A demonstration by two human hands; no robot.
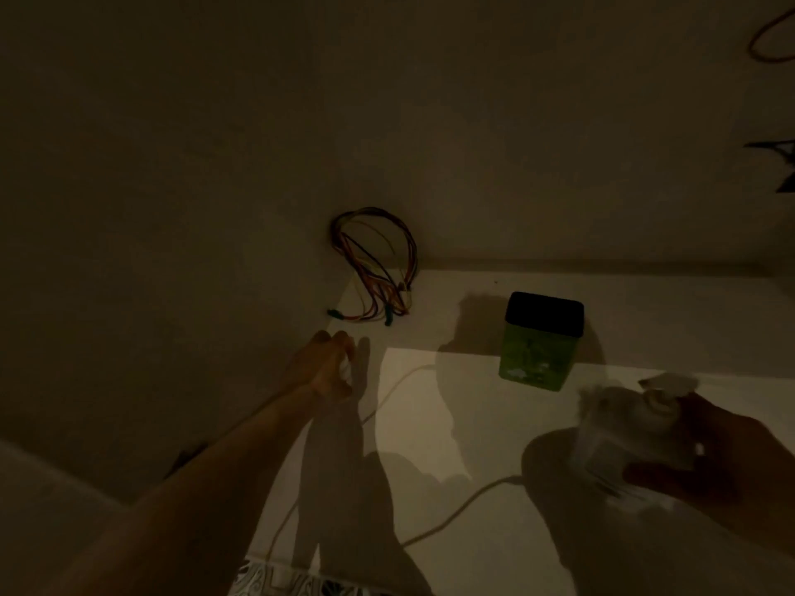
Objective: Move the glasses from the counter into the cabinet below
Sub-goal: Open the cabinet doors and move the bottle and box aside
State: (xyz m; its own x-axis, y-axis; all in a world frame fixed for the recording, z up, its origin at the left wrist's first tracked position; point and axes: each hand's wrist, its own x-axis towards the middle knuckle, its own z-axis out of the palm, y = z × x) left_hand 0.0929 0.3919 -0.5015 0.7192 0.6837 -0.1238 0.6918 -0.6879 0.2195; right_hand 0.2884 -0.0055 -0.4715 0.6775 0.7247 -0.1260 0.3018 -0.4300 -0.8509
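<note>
we look down in dim light on a pale counter (623, 320) that meets a plain wall (215, 122) at the back, with hard shadows of arms falling across it. we count 1 green box with a dark lid (540, 339) standing upright near the middle, 1 bundle of coloured wires (378, 264) hanging from the wall at the counter's left end, and 1 thin white cable (456, 509) trailing over the surface toward the near edge. we see 1 clear glass (623, 440) — blurred, so its shape is hard to make out — above the counter at the right, in front of the box. the right hand (710, 462) wraps around it, thumb across the near side, in deep shadow. the left hand (329, 367) is stretched out on a straight forearm toward the counter's left edge, fingers curled loosely inward; whether they hold anything we cannot tell.
</note>
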